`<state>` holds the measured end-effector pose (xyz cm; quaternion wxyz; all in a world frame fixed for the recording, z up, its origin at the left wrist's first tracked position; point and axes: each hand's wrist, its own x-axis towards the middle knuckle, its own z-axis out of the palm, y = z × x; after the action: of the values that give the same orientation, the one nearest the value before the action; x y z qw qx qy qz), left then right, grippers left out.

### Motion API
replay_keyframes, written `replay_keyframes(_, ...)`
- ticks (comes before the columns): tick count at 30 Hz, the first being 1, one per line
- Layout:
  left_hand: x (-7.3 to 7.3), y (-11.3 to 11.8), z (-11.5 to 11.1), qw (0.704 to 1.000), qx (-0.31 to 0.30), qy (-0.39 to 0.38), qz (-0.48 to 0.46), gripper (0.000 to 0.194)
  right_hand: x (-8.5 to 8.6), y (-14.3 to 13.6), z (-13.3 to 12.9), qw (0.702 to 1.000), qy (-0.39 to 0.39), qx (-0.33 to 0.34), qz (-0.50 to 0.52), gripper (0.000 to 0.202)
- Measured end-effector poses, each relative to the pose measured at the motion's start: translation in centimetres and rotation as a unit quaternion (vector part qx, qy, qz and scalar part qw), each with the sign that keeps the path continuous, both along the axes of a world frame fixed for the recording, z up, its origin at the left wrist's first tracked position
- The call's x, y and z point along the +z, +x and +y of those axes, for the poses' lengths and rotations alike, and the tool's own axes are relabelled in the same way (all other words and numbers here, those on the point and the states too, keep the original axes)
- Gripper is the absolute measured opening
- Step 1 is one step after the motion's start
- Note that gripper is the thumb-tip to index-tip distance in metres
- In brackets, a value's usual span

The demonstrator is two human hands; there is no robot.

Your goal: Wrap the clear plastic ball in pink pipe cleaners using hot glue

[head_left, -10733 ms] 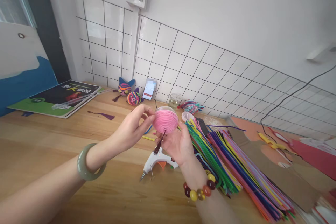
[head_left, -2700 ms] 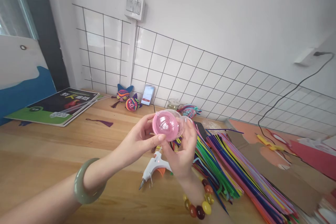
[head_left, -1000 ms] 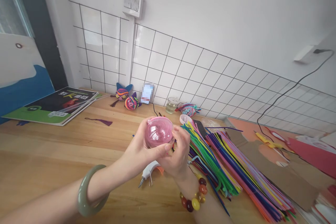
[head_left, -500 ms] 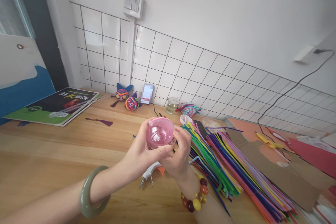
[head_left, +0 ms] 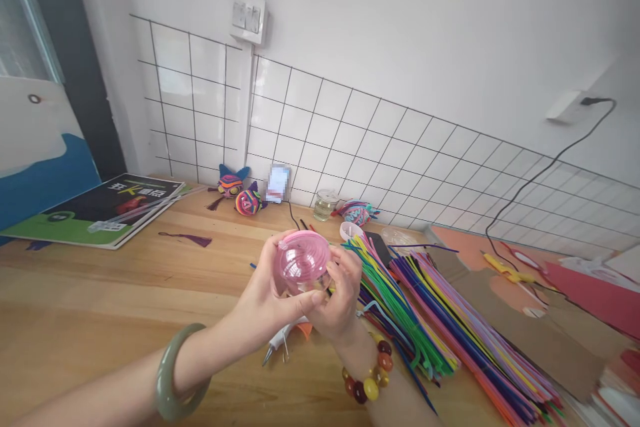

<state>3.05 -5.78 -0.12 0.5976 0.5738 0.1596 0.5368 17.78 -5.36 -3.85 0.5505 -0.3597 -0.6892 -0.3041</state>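
Both hands hold a clear, round container with a pink rim (head_left: 303, 260) above the middle of the table. My left hand (head_left: 273, 283) wraps its left side, with the thumb running under the front. On the other side, the fingers of my right hand (head_left: 341, 288) curl against the container. Below the hands lies a glue gun (head_left: 280, 340) with a white body, a metal tip and an orange part, half hidden. Bundles of colourful pipe cleaners (head_left: 400, 313) spread out just right of my right hand.
Yarn-patterned figures (head_left: 249, 203), a phone (head_left: 277, 183) and a small glass jar (head_left: 325, 205) stand along the gridded wall. Books (head_left: 95, 210) lie at left, near a purple tassel (head_left: 187, 238). Brown cardboard (head_left: 540, 340) and a yellow tool (head_left: 507, 269) with a black cord lie at right.
The container tilts a little, so more of its pink rim and clear side shows. Both hands keep their hold. The whole view has shifted slightly.
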Motion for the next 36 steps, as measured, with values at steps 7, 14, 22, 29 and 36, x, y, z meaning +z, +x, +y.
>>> replay_keyframes(7, -0.1, 0.1, -0.2, 1.000, 0.018, -0.015, 0.002, 0.064, 0.3, 0.0, 0.1, 1.000, 0.006, 0.004, -0.013, 0.038)
replay_keyframes(14, 0.0, 0.5, -0.3, 0.998, 0.039, -0.054, 0.005, 0.062, 0.3, -0.1, 0.3, 0.999, 0.021, -0.003, -0.033, 0.052)
replay_keyframes(22, 0.6, 0.4, -0.2, 0.993, 0.075, -0.071, 0.047, 0.061, 0.3, -0.3, 0.5, 1.000, 0.005, 0.009, -0.023, 0.061)
replay_keyframes(29, -0.6, 0.3, 1.0, 0.999, -0.005, -0.035, -0.001, 0.088, -0.8, -0.4, 0.7, 0.989, -0.085, 0.056, 0.104, 0.063)
replay_keyframes(36, -0.3, -0.2, 1.4, 0.997, -0.070, -0.024, 0.036, 0.104, 0.8, -1.7, 0.6, 0.829, -0.312, 0.199, 0.419, 0.068)
